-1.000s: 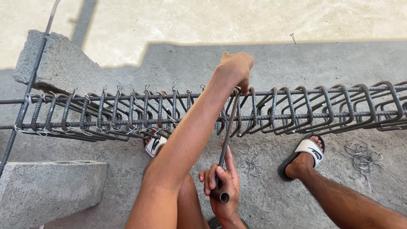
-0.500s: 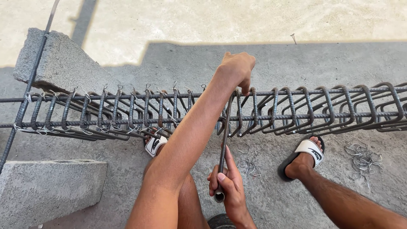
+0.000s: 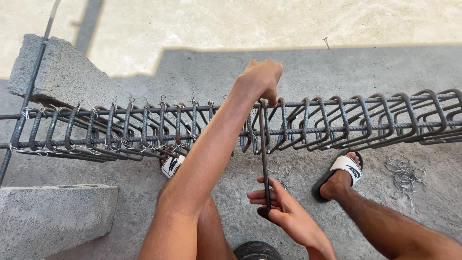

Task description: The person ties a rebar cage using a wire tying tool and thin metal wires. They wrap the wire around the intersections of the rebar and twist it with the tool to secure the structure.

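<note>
A long rebar cage (image 3: 337, 123) of dark bent stirrups on straight bars runs across the view. Its left part carries wire ties (image 3: 163, 100). My left hand (image 3: 260, 77) reaches over the cage and pinches the top of a stirrup (image 3: 263, 103) at the upper bar. A thin dark metal rod (image 3: 263, 154) runs from that stirrup down to my right hand (image 3: 279, 204), which holds its lower end between thumb and loosely spread fingers.
Two grey concrete blocks lie at the left, one (image 3: 67, 77) under the cage's end and one (image 3: 48, 216) nearer me. Loose wire ties (image 3: 404, 174) lie on the concrete floor at the right. My sandalled feet (image 3: 342, 169) rest below the cage.
My right hand has shifted right and loosened its fist, and the rod has swung from a slant to nearly upright. My left hand stays on the stirrup.
</note>
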